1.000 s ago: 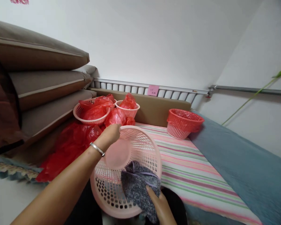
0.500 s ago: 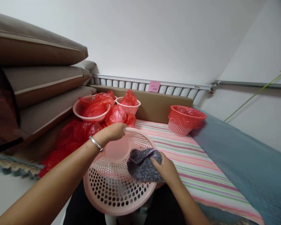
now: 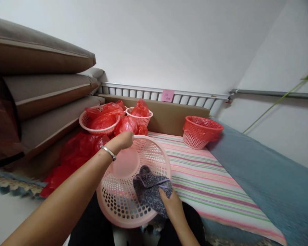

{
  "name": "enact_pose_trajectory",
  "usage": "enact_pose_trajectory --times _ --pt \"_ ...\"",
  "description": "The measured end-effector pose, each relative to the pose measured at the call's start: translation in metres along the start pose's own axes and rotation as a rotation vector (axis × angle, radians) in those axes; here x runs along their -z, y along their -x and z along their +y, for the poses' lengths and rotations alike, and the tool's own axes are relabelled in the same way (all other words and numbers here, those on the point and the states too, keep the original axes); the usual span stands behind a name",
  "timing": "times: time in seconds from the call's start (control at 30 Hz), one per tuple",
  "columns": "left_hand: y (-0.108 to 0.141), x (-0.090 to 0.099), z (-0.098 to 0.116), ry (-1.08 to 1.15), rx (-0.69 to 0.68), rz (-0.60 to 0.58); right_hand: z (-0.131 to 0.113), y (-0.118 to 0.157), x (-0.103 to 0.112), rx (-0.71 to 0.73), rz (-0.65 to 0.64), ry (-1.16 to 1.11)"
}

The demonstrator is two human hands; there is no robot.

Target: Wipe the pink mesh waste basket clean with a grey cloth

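Note:
A pink perforated plastic basket (image 3: 125,164) is tilted over my lap, its open side facing me. My left hand (image 3: 125,140) is closed on the basket's far rim; a silver bangle circles that wrist. In my right hand (image 3: 169,201) is a bunched dark grey cloth (image 3: 150,188) with a purple edge, lying against the inside wall of the basket at its right. The fingers of my right hand are partly hidden under the cloth.
Beyond the basket are pink baskets (image 3: 82,123) holding red plastic bags (image 3: 105,119). A red-lined basket (image 3: 195,140) stands on the striped sheet (image 3: 195,171) at right. Stacked cushions (image 3: 46,89) rise at left; a radiator (image 3: 133,91) with a pink note (image 3: 167,96) runs behind.
My right hand and the cloth have moved down and a little left along the basket's inside. The basket has turned and shifted slightly, with my left hand still on its rim.

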State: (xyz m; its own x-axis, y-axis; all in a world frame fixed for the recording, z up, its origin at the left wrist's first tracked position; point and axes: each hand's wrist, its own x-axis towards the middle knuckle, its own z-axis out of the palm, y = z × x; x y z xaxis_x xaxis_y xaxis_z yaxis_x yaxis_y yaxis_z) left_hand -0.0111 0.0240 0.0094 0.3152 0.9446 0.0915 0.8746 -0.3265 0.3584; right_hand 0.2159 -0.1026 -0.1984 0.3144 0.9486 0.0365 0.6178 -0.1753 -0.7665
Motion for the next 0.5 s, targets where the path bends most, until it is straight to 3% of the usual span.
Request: enact_pose_trajectory --times 0.3,0.5 --pt "0.008 -0.008 -0.001 0.025 -0.118 0.007 0.004 -0.026 0.014 0.104 0.088 0.103" --pt "0.014 -0.009 0.004 0.038 -0.168 0.01 -0.017 -0.057 0.038 0.219 0.134 0.277"
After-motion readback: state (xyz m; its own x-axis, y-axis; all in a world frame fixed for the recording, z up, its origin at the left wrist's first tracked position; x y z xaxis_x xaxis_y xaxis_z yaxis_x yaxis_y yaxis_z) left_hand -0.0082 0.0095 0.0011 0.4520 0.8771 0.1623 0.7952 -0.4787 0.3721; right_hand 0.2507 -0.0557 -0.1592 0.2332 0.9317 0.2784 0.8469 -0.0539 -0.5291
